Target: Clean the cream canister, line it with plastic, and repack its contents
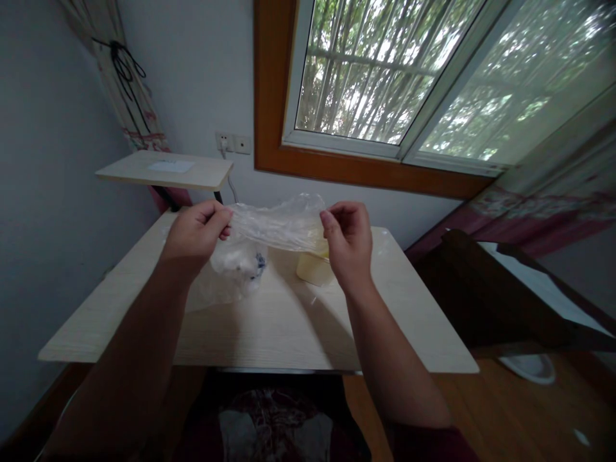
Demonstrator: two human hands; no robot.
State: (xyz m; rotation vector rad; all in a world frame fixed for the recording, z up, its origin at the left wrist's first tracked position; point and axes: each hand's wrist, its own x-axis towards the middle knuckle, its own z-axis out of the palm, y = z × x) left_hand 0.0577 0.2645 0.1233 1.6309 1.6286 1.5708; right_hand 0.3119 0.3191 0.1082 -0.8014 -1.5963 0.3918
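A clear plastic bag [279, 226] is stretched sideways between my two hands, above the table. My left hand [199, 230] pinches its left end between thumb and curled fingers. At the other end, my right hand [349, 240] grips the plastic the same way. Below and behind the bag, a pale yellow container [315, 269] stands on the table, partly covered by the bag and my right hand. More crumpled clear plastic [235, 266] with a dark blue print lies on the table near my left hand.
The pale wooden table [289, 333] spreads out before me. A small raised shelf [163, 170] with a white paper stands at its back left. Wall sockets [233, 142] and a window with a brown frame [356, 168] are behind. Dark furniture [505, 295] stands at the right.
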